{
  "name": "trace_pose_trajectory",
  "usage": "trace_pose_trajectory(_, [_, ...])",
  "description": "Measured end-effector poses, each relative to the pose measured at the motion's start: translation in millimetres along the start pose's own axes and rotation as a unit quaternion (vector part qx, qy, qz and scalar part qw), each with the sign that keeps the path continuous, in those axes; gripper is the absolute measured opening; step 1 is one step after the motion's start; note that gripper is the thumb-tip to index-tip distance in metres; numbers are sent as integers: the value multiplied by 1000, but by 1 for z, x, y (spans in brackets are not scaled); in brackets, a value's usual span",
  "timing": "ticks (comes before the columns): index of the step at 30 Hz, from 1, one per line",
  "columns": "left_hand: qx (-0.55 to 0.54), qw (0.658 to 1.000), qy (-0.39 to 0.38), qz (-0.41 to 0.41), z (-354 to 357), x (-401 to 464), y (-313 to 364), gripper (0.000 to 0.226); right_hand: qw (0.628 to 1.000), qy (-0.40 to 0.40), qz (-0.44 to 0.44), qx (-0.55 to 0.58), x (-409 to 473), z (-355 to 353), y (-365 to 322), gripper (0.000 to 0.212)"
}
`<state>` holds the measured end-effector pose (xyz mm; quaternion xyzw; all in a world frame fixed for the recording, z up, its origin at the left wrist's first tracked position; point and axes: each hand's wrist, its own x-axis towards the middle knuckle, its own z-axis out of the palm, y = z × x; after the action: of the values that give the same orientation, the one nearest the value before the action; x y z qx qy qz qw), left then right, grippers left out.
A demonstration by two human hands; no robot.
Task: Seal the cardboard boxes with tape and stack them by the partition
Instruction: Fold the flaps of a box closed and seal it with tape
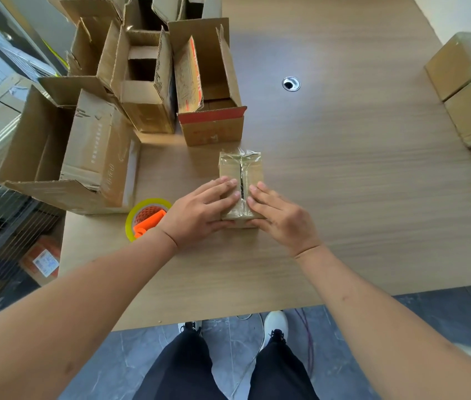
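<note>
Already taped, the small box (240,168) shows a dark center seam.

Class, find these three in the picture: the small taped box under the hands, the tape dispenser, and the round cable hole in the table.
small taped box (240,166), head view, on its taped top face beyond the fingers.
tape dispenser (149,217), head view, on its orange handle.
cable hole (291,83), head view, on its dark centre.

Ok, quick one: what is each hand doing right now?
Left hand: open, fingers flat, pressing the small taped box.
Right hand: open, fingers flat, pressing the same box.
</note>
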<state>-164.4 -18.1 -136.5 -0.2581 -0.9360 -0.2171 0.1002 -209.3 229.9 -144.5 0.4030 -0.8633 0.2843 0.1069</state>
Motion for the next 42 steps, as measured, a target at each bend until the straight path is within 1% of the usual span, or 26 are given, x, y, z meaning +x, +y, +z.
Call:
trace_pose_trajectory(4, [-26, 999, -33, -4, -8, 2, 2, 59, 999, -24, 31, 27, 1, -4, -4, 44])
trace_pose_trajectory(8, [6, 998, -69, -9, -15, 1, 7, 58, 997, -48, 58, 33, 3, -8, -11, 49])
trace_pose_trajectory(12, [25, 994, -82, -66, -15, 2, 27, 60, 988, -78, 120, 50, 0, -14, -25, 64])
trace_pose_trajectory(14, [43, 991, -98, -75, -17, 3, 36, 64, 985, -64, 154, 49, -9, -20, -31, 68])
trace_pose_trajectory(15, [54, 991, -99, -74, -18, 4, 40, 66, 984, -43, 169, 46, -14, -23, -34, 65])
trace_pose_trajectory(17, [60, 990, -95, -85, -19, 6, 49, 69, 980, 9, 196, 45, -24, -27, -37, 52])
trace_pose_trajectory(18, [57, 989, -94, -95, -19, 6, 54, 70, 975, 21, 214, 49, -28, -29, -38, 48])
trace_pose_trajectory(21, [43, 985, -102, -131, -15, 9, 68, 73, 949, -11, 297, 103, -31, -24, -45, 48])
trace_pose_trajectory(23, [36, 982, -107, -150, -12, 10, 72, 74, 917, -24, 365, 159, -30, -16, -49, 52])
trace_pose_trajectory(24, [37, 982, -107, -154, -10, 10, 73, 75, 903, -17, 389, 180, -29, -11, -51, 53])
trace_pose_trajectory(27, [42, 980, -108, -160, -6, 9, 71, 76, 881, 22, 423, 210, -28, 1, -52, 49])
trace_pose_trajectory(30, [47, 979, -113, -164, -3, 10, 71, 77, 859, 42, 447, 245, -31, 7, -50, 47])
trace_pose_trajectory(33, [56, 977, -122, -166, -4, 12, 74, 76, 845, 37, 462, 267, -30, 6, -48, 46])
trace_pose_trajectory(35, [60, 976, -125, -165, -6, 14, 76, 77, 836, 11, 474, 275, -26, 2, -45, 46])
trace_pose_trajectory(38, [70, 975, -146, -154, -11, 16, 81, 81, 844, -38, 477, 242, -18, -10, -43, 47])
trace_pose_trajectory(40, [57, 975, -162, -144, -13, 17, 87, 81, 875, -20, 463, 135, -14, -23, -44, 47])
trace_pose_trajectory(42, [39, 974, -178, -136, -15, 18, 94, 79, 906, 15, 423, 5, -12, -35, -49, 41])
